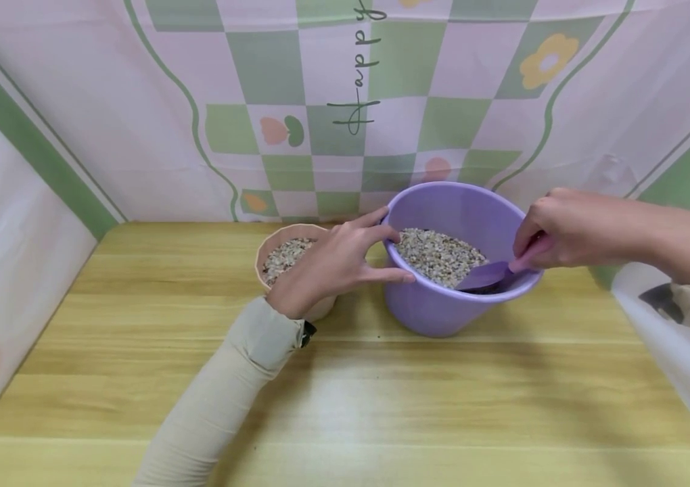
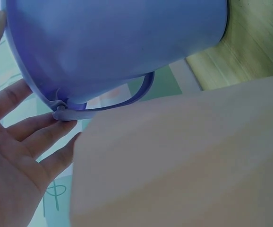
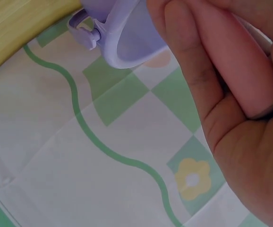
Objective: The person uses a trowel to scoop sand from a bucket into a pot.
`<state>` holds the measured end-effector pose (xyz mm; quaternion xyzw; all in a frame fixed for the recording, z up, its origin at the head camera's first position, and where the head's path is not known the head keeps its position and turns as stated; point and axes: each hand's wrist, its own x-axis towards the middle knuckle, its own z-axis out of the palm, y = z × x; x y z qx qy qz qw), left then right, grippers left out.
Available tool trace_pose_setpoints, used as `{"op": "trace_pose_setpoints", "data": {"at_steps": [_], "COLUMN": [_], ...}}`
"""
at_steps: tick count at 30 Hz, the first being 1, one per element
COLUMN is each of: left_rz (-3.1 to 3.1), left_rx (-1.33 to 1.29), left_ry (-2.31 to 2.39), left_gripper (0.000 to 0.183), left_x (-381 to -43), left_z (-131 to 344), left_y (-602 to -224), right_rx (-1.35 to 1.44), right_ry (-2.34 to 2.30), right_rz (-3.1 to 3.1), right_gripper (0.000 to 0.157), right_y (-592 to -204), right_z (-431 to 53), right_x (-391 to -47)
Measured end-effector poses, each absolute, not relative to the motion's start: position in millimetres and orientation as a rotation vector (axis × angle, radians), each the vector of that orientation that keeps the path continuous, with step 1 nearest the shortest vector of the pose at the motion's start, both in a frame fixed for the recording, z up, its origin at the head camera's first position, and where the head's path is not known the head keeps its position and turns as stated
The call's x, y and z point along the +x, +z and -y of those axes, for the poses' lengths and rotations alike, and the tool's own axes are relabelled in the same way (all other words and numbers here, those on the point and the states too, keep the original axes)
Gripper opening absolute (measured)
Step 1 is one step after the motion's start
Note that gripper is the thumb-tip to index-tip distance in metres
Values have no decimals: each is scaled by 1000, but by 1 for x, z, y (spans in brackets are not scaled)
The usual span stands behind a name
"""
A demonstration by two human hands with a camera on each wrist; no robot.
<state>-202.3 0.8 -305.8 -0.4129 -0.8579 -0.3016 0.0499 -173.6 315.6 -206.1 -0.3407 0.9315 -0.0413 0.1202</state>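
Note:
A purple bucket point(image 1: 427, 311) stands on the table, with small mixed pebbles point(image 1: 433, 253) inside. My left hand point(image 1: 341, 257) holds its left rim, thumb on the near side and index finger over the edge. The left wrist view shows other fingers touching the rim and the bucket's handle point(image 2: 122, 103), which hangs down. In my right hand point(image 1: 582, 226) is a small shovel point(image 1: 484, 276) with a purple blade and a pink handle point(image 3: 240, 61). The blade dips into the bucket at its right side, against the pebbles; its tip is partly hidden.
Left of the bucket, partly behind my left wrist, stands a peach-rimmed pot point(image 1: 278, 241) holding similar pebbles. The wooden table point(image 1: 345, 412) extends toward me. A checkered cloth point(image 1: 333, 128) hangs behind, and pale cloth borders both sides.

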Motion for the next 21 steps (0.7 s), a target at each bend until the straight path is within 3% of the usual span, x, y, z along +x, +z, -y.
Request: {"op": "trace_pose_setpoints", "data": {"at_steps": [21], "left_rz": [2646], "left_rx": [-1254], "left_ry": [-902], "left_gripper": [54], "left_x": [-202], "left_z": [-1], "left_y": [-305], "right_rx": [-953], "right_ry": [-264], "right_rz": [-2706], "right_gripper": [11], "right_y": [-224], "right_z": [-302], "right_x": [-179]}}
